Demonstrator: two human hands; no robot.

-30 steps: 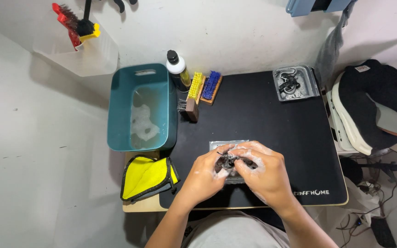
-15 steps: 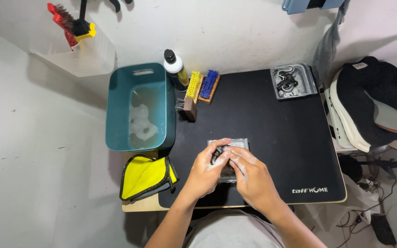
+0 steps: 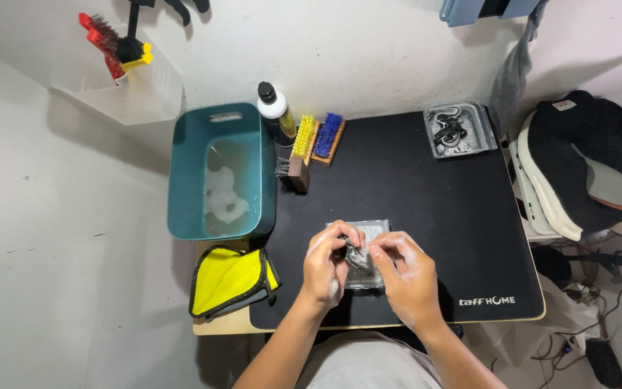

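Note:
Both of my hands are soapy and meet over a small clear tray on the black desk mat. My left hand and my right hand pinch a small dark wet item, perhaps a shoelace, between their fingers just above the tray. Foam covers my fingers. What the item is exactly I cannot tell; my fingers hide most of it.
A teal tub of soapy water stands at the left. Beside it are a dark bottle with a white cap, a yellow brush, a blue brush and a folded yellow cloth. Another clear tray with dark items sits at the back right.
My hands have shifted slightly left and closer together over the tray, still rubbing the dark item. Everything else on the desk stays where it was.

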